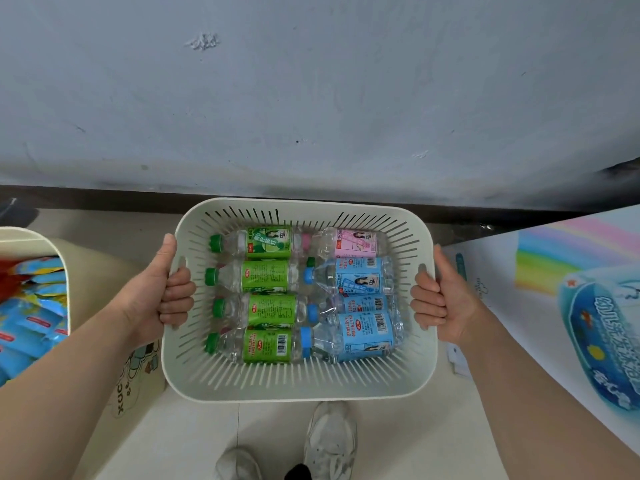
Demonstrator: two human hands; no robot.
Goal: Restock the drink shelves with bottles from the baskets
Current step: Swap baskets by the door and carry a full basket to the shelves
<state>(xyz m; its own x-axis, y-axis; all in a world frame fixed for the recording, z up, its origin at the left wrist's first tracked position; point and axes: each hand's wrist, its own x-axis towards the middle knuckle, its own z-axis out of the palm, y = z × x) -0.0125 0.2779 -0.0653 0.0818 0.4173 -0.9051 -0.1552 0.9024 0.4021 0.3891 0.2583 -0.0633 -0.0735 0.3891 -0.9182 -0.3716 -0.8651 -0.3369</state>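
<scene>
A cream slotted basket (298, 382) is held up off the floor in front of me, close to a grey wall. My left hand (162, 289) grips its left handle slot and my right hand (440, 299) grips the right one, fingers curled through. Inside lie several clear drink bottles on their sides: green-labelled ones (266, 275) in the left column, blue-labelled ones (360, 278) on the right, and one pink-labelled bottle (353, 242) at the far right corner.
A second cream basket (64, 271) with blue and red snack packets sits at the left edge. A large printed box (554, 299) with a rainbow picture lies on the right. Pale floor tiles and my shoes (329, 441) are below. A printed bag (135, 375) lies under the left arm.
</scene>
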